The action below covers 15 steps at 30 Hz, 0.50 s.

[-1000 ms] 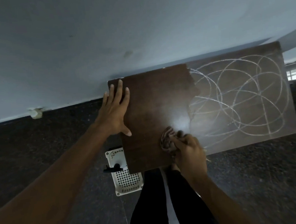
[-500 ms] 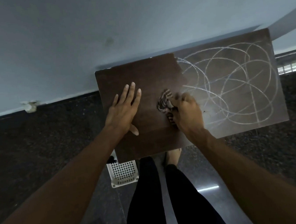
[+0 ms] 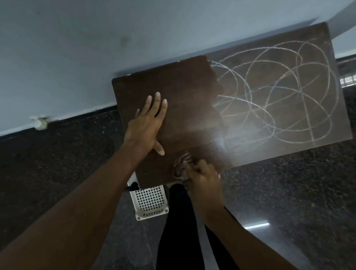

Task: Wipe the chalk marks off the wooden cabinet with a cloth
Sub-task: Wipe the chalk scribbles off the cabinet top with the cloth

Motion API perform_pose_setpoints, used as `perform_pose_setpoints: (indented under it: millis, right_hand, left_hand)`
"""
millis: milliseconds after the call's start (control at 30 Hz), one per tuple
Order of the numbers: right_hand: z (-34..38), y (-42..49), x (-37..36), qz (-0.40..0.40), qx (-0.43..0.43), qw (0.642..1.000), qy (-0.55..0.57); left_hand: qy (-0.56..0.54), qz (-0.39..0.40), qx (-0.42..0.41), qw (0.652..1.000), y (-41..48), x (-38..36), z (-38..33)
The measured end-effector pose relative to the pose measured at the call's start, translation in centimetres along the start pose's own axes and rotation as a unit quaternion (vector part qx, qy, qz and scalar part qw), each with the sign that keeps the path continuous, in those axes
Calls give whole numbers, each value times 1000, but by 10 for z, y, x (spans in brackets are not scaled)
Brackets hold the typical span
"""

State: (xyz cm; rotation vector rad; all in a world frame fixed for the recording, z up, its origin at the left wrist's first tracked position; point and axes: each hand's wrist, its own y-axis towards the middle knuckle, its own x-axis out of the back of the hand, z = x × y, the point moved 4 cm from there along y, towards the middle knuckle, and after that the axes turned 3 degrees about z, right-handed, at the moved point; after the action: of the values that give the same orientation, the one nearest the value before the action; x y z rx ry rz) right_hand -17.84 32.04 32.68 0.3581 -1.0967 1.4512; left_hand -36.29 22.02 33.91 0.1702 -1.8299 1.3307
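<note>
About half done: wiped clean on the left of cabinet [image 3: 190,94], chalk [image 3: 278,98] to clear on the right. Grips cloth [image 3: 181,164], apparently bunched, in right hand [image 3: 203,179] at near edge; presses left hand [image 3: 147,125] flat.

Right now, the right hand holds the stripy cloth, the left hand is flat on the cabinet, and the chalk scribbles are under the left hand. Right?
Not quite. The head view shows the chalk scribbles on the right half of the wooden cabinet top, apart from the left hand, which lies flat on the clean left half. The right hand does hold the stripy cloth.
</note>
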Motion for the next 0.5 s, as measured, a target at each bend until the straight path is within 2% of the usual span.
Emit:
perform_pose_setpoints:
  millis: [100, 167, 300, 400, 500]
  right_hand:
    - [56, 5, -27, 49, 105, 992, -57]
    - [83, 10, -45, 93, 131, 985, -70]
    - [91, 14, -51, 123, 132, 981, -66]
    - [62, 16, -33, 78, 115, 989, -48]
    - [17, 23, -5, 36, 36, 999, 10]
  left_hand:
    - [-30, -2, -6, 1000, 5, 0, 8]
    - [-33, -2, -5, 999, 8, -2, 9]
    - [-42, -6, -3, 999, 10, -3, 11]
    - [-52, -2, -18, 998, 11, -4, 14]
    - [-56, 2, -17, 998, 13, -1, 18]
